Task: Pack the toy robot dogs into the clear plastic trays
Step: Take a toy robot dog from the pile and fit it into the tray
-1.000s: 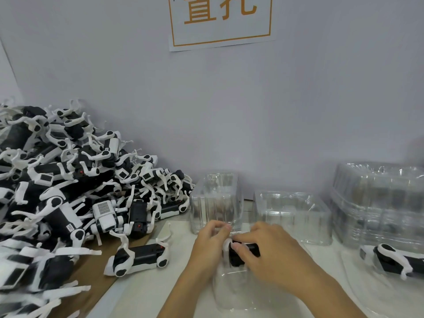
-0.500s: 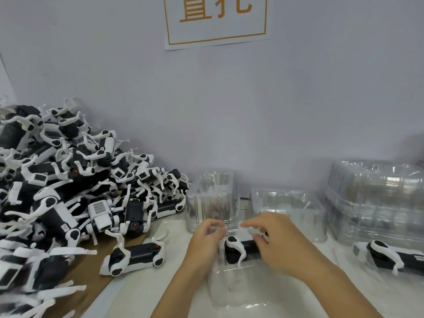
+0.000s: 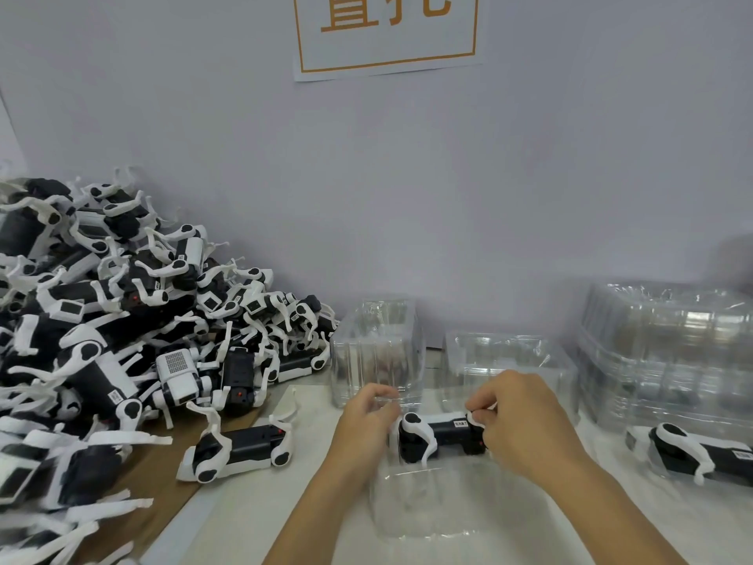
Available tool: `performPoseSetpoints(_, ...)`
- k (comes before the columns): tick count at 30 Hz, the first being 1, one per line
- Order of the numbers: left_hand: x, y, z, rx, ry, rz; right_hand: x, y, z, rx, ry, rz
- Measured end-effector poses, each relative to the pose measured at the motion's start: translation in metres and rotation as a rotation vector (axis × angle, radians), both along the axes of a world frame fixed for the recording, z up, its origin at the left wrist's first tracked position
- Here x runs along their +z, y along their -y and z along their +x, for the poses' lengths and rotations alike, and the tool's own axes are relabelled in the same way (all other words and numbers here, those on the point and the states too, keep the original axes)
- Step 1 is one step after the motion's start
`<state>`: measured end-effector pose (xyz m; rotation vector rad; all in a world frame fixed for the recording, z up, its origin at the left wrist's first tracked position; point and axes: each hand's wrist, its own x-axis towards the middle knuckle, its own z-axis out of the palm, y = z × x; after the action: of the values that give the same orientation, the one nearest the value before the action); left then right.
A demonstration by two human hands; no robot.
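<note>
Pinching a white leg of the toy robot dog [image 3: 442,438], the right hand [image 3: 525,422] took its grip at the toy's right end, while the left hand [image 3: 366,418] curled its fingers at the head end, touching the toy; whether that grip truly clasped it could not be told. The toy lay lengthwise across the far rim of a clear plastic tray [image 3: 428,503] on the pale worktop [image 3: 252,503]. Behind the hands stood two more clear trays [image 3: 377,344], side by side, and a tall stack of trays [image 3: 668,352] rose at the right. Another dog [image 3: 692,452] lay below that stack in clear plastic. A lone dog [image 3: 240,446] lay left of the hands, beside a large heap of dogs [image 3: 102,320] on brown board. A grey wall carried an orange-framed paper sign [image 3: 385,30].
</note>
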<state>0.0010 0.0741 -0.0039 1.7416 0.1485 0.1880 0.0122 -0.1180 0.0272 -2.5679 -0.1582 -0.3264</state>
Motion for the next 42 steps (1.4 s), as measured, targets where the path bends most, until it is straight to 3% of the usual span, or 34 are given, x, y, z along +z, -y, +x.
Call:
performPoseSetpoints(9, 0.001, 0.001, -0.002, 0.011, -0.004, 0.002, 0.008, 0.004, -0.003, 0.055, -0.027, 0.016)
performPoseSetpoints(20, 0.0, 0.001, 0.001, 0.015, 0.008, -0.002, -0.002, -0.02, -0.017, 0.376, 0.09, -0.037)
performPoseSetpoints(26, -0.002, 0.0, 0.001, 0.018, 0.016, -0.016, -0.008, -0.023, -0.014, 0.389, 0.045, -0.139)
performPoseSetpoints(37, -0.002, 0.0, 0.003, 0.024, 0.021, 0.016, -0.01, -0.018, -0.011, 0.354, -0.092, -0.092)
performPoseSetpoints(42, -0.002, 0.001, 0.002, 0.021, 0.014, -0.004, -0.008, -0.016, -0.007, 0.319, -0.018, 0.068)
